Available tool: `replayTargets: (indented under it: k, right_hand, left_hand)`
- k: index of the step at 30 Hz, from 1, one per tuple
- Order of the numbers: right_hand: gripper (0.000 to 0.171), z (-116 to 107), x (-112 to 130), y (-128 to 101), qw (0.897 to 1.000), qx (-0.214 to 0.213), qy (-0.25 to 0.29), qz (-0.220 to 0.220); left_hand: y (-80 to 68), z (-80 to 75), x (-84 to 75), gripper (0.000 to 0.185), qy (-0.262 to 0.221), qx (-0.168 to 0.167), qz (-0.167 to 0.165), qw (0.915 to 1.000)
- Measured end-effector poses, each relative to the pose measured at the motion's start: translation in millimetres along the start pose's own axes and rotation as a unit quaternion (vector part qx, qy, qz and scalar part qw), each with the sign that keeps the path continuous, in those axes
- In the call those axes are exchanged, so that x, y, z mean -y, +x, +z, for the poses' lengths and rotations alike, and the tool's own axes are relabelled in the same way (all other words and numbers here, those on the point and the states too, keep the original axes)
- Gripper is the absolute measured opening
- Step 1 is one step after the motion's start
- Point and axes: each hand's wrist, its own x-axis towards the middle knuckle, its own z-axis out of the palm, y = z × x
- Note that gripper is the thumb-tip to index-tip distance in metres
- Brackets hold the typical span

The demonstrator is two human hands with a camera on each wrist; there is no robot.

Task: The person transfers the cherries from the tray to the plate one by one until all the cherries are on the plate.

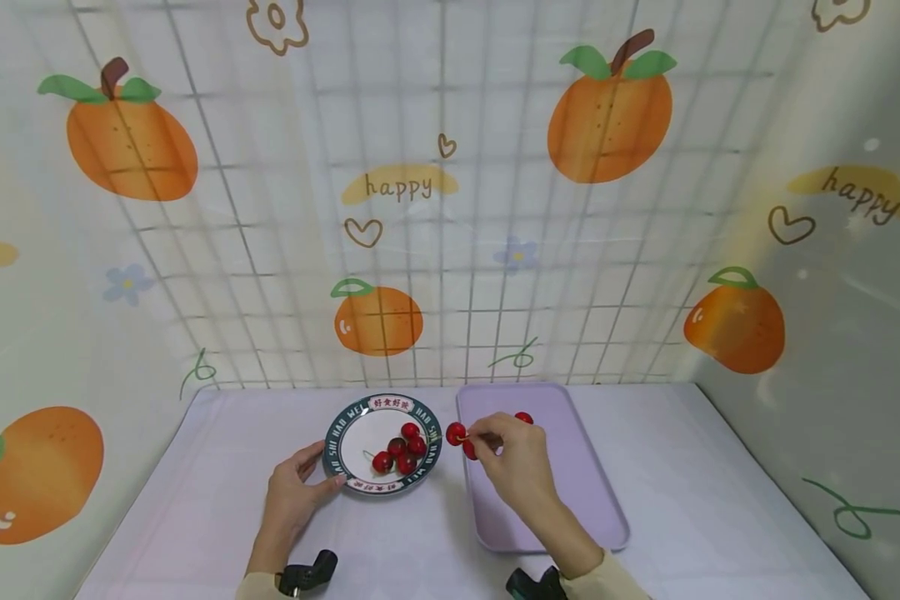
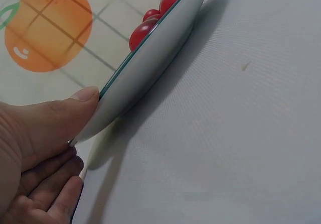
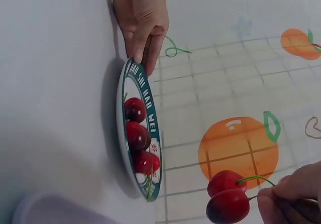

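Lilac tray [image 1: 585, 500] noted at lower right of centre in the head view; green-rimmed plate [image 1: 356, 433] to its left, bearing several red cherries [image 1: 407, 463]. One loose cherry [image 1: 523, 417] lies toward the tray's upper end, partly covered by the right hand [image 1: 521, 467]. At its lower right, the right-wrist view resolves what the head view partly hides: two held cherries [image 3: 227, 207], touching each other, on green stems [image 3: 258, 177] pinched between thumb and fingertips, digits pressed together, fruit apart from the plate. Only the left-wrist view shows the plate's white underside [image 2: 155, 68], at upper centre. Left hand [image 1: 292, 492] grips the plate's left edge, thumb on the rim, remaining visible fingers below it.
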Motion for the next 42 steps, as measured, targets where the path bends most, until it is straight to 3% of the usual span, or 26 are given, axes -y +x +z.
replayTargets:
  k: [23, 42]
  right_hand:
    - [0.015, 32.4, 29.3, 19.5, 0.999, 0.02, 0.029, -0.002]
    - [0.011, 82.1, 40.0, 19.7, 0.997, 0.047, 0.063, 0.007]
  left_hand:
    - [1.2, 1.4, 0.2, 0.077, 0.014, -0.004, 0.001, 0.9999]
    - [3.9, -0.7, 5.4, 0.076, -0.012, -0.001, 0.018, 0.9998]
